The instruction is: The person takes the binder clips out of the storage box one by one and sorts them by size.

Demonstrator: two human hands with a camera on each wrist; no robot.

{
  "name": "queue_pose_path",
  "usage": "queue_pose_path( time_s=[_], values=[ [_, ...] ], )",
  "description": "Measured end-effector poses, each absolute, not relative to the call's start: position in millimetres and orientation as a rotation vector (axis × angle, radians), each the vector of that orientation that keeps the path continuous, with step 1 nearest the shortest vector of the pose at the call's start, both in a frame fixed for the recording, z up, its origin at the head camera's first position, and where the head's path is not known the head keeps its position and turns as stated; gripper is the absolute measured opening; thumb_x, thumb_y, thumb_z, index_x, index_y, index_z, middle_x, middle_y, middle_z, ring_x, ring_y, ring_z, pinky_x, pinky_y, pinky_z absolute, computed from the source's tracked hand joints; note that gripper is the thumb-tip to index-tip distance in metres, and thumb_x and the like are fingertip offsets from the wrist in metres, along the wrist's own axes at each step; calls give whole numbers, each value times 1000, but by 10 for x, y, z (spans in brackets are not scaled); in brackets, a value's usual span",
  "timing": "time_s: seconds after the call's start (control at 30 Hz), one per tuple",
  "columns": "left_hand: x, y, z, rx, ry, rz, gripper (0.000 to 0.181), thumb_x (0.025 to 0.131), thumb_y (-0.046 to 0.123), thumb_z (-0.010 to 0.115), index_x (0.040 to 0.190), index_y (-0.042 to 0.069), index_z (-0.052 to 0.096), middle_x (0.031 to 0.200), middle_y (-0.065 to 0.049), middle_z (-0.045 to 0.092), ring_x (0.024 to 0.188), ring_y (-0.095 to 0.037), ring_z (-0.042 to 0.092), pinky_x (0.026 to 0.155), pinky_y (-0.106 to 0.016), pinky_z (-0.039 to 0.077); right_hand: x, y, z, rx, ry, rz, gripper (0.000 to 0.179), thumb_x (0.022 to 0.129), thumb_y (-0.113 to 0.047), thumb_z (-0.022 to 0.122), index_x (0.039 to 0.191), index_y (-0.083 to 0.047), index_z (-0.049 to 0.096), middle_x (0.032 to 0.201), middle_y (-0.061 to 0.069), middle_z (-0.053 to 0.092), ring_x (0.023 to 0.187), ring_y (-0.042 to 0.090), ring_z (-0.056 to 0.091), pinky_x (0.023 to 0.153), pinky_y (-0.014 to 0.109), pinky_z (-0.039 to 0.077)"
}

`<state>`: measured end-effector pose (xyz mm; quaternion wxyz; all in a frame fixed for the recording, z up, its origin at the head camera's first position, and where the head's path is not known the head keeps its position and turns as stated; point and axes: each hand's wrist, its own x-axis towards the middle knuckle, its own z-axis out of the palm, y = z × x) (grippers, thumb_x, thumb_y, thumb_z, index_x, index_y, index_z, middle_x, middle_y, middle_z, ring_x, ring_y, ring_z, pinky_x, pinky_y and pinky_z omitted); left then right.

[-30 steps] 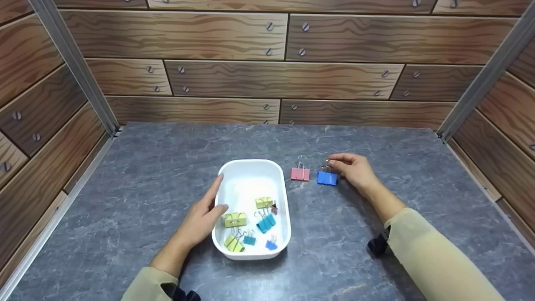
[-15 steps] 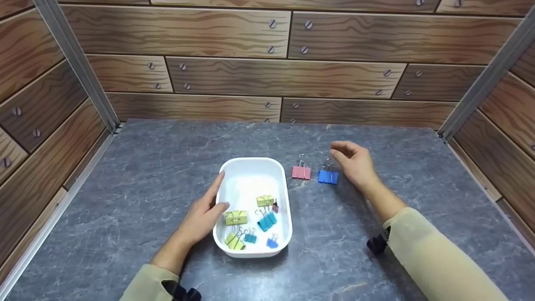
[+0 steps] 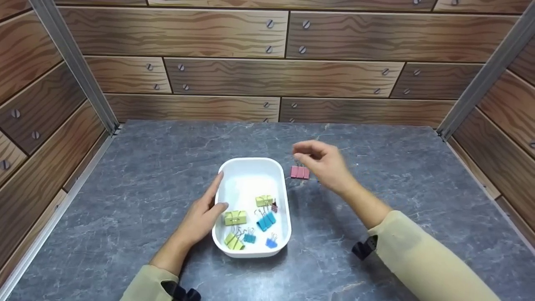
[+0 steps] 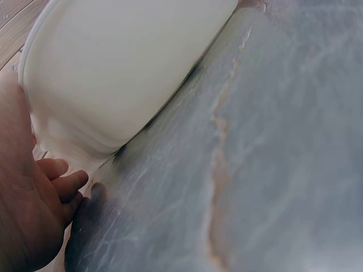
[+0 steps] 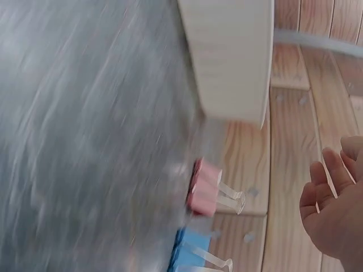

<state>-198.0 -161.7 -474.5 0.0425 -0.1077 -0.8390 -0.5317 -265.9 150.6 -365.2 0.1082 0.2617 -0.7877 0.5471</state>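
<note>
My left hand (image 3: 200, 219) holds the left rim of a white plastic tub (image 3: 250, 254), thumb over the edge. In the left wrist view, its other fingers (image 4: 68, 184) sit loosely bent by the outer wall (image 4: 125, 62). My right hand (image 3: 324, 165) hovers above and beside a pink binder clip (image 3: 300, 172), with nothing seen in its fingers. The right wrist view shows that hand (image 5: 337, 198) apart from the pink clip (image 5: 204, 188), fingers slightly bent. A blue binder clip (image 5: 191, 249) stands beside it; the hand hides it in the head view.
Inside the tub lie several smaller clips: yellow-green ones (image 3: 235, 217), teal ones (image 3: 266, 221), a small blue one (image 3: 271, 241) and a small dark red one (image 3: 274, 207). Wood-patterned walls (image 3: 234, 79) enclose the grey marbled table (image 3: 175, 142) at the back and sides.
My right hand has let go of the blue clip's handle, lifted, and moved left over to the pink clip. The left hand and tub have stayed in place.
</note>
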Motion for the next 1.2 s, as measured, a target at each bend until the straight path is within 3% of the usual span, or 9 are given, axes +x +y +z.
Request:
queue_pose_path(
  time_s=[0.27,0.67,0.9,1.2],
  values=[
    [-1980,-1616,-4731,-332,-2562,-1631,71,95,17,57,154,39,25,152,-1,38,133,-17,42,103,-43,39,-2635,1210,-3826,939,-2412,1645,18,89,-17,71,108,-16,73,100,-2,72,82,23,65,67,30,54],
    [-1976,-1625,-4734,-347,-2578,-1583,72,95,18,58,155,37,24,151,-4,40,130,-17,45,102,-44,39,-2252,784,-3688,1192,-2564,1596,18,88,-7,70,106,-6,74,101,9,72,89,20,65,79,35,51],
    [-1975,-1622,-4725,-345,-2586,-1561,71,94,21,58,154,38,24,150,-3,41,129,-17,46,103,-43,39,-2391,698,-4072,1330,-2632,1509,16,87,-23,74,103,-19,76,93,-13,72,85,9,63,77,34,50],
    [-1977,-1633,-4734,-355,-2567,-1586,71,94,20,58,154,39,25,152,-2,39,130,-21,46,102,-45,39,-2369,633,-4186,1448,-2656,1423,18,86,-21,75,103,-13,77,94,-9,72,89,7,63,80,42,51]
  ],
)
